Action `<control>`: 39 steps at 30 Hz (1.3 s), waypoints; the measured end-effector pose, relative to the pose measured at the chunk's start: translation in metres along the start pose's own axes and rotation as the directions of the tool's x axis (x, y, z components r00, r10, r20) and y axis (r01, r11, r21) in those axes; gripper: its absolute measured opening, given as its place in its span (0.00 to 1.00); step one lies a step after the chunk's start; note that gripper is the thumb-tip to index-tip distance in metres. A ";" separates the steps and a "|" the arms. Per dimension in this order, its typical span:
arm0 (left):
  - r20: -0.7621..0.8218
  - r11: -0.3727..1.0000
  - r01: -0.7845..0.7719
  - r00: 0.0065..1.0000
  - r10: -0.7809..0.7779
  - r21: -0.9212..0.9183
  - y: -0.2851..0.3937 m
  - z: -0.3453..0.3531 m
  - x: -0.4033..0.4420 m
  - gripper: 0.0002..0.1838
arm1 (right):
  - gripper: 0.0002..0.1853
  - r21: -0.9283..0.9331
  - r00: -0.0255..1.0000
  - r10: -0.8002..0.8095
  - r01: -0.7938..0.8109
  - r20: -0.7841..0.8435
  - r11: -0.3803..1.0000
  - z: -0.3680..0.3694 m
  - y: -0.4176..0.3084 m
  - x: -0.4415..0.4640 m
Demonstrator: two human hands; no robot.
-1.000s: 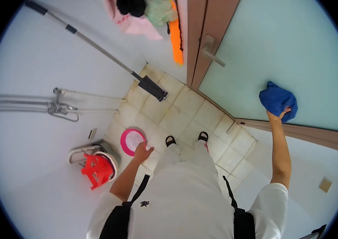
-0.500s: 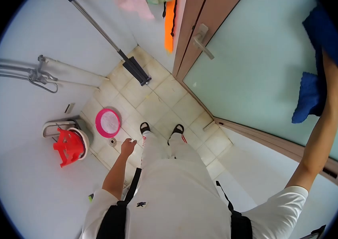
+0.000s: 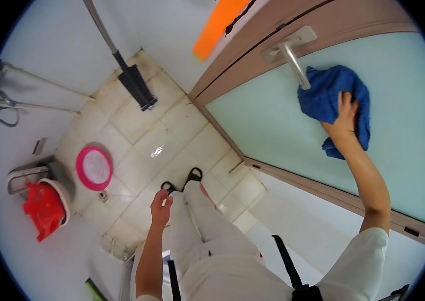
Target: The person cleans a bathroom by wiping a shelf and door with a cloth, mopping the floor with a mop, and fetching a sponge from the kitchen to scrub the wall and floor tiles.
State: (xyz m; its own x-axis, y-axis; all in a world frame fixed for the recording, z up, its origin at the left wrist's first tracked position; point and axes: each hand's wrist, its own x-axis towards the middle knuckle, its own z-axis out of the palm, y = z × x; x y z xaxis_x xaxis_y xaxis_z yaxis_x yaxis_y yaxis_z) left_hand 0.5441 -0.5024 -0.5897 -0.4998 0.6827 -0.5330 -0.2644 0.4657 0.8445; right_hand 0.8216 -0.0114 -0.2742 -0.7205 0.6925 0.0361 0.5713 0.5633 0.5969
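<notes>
My right hand [image 3: 344,120] presses a blue towel [image 3: 325,95] against the frosted glass door panel [image 3: 267,113], with the fingers over the cloth. The towel bunches up beside the metal door handle [image 3: 295,62] and touches its end. Part of the cloth hangs below my wrist. My left hand [image 3: 161,208] hangs low in front of my leg, loosely bent, with thumb and fingers apart and nothing visible in it. It is nearest to my sandals [image 3: 195,174].
On the tiled floor [image 3: 137,150] stands a pink basin [image 3: 78,168] with whitish liquid, beside a floor drain [image 3: 102,196]. A red plastic stool [image 3: 42,210] rests on a bucket at the left. A flat mop [image 3: 137,88] leans by the wall. An orange strip [image 3: 215,32] hangs near the door frame.
My right hand has brought the towel from the far right of the glass leftward to the handle. My view has turned toward the door. The left hand stays low and free.
</notes>
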 end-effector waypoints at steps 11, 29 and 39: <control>0.189 0.966 -0.257 0.949 0.253 0.000 0.014 0.029 0.025 0.25 | 0.34 -0.135 0.964 -0.250 0.261 0.091 0.956 0.060 -0.128 0.087; 0.058 0.977 0.015 0.998 -0.003 -0.211 -0.027 0.065 0.022 0.22 | 0.32 -0.221 0.870 -0.483 0.455 -0.096 0.863 0.197 -0.244 0.150; 0.074 0.957 -0.020 0.996 0.044 -0.289 -0.102 0.112 0.095 0.28 | 0.32 -0.332 0.823 -0.565 0.551 0.061 0.766 0.421 -0.403 0.139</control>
State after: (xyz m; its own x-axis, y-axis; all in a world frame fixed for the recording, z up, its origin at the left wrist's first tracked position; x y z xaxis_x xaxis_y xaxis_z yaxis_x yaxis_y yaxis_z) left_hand 0.6161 -0.4219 -0.7326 -0.4481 0.7424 -0.4980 -0.4809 0.2694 0.8343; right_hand 0.6571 0.0473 -0.8466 -0.8916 0.2789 -0.3567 -0.0898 0.6631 0.7431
